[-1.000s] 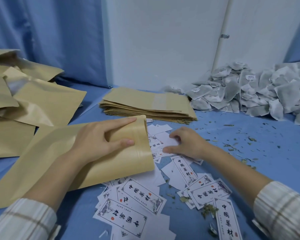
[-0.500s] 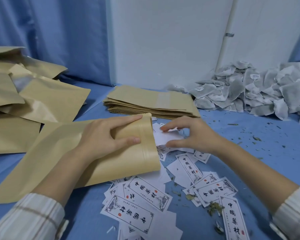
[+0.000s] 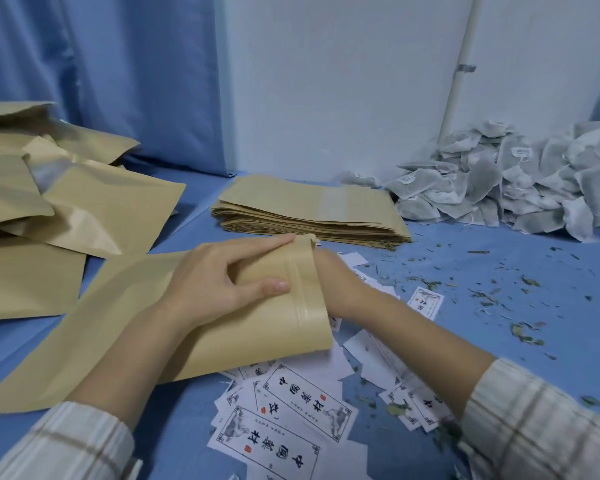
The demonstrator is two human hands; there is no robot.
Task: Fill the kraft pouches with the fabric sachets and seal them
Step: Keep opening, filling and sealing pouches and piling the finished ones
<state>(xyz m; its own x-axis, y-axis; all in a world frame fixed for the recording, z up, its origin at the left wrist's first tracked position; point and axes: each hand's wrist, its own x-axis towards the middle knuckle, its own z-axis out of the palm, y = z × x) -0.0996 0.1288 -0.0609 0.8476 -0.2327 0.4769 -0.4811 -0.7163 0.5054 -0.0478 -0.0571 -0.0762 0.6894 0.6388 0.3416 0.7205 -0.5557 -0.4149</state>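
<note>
A large kraft pouch (image 3: 125, 327) lies flat on the blue table, its zip mouth facing right. My left hand (image 3: 215, 282) grips the mouth's upper layer, thumb on top and fingers along the far edge. My right hand (image 3: 336, 278) reaches into the mouth from the right. Only its wrist and the back of the hand show, and the fingers are hidden inside. A heap of grey-white fabric sachets (image 3: 499, 188) lies against the wall at the back right.
A neat stack of flat kraft pouches (image 3: 309, 209) sits behind my hands. Several puffed pouches (image 3: 84, 209) lie piled at the left. Printed paper cards (image 3: 291, 410) are scattered in front, and dry leaf crumbs (image 3: 499, 292) litter the right side.
My right hand lifted from the scattered cards, pinching a white one, and moved left into the pouch mouth. My left hand kept hold of the mouth.
</note>
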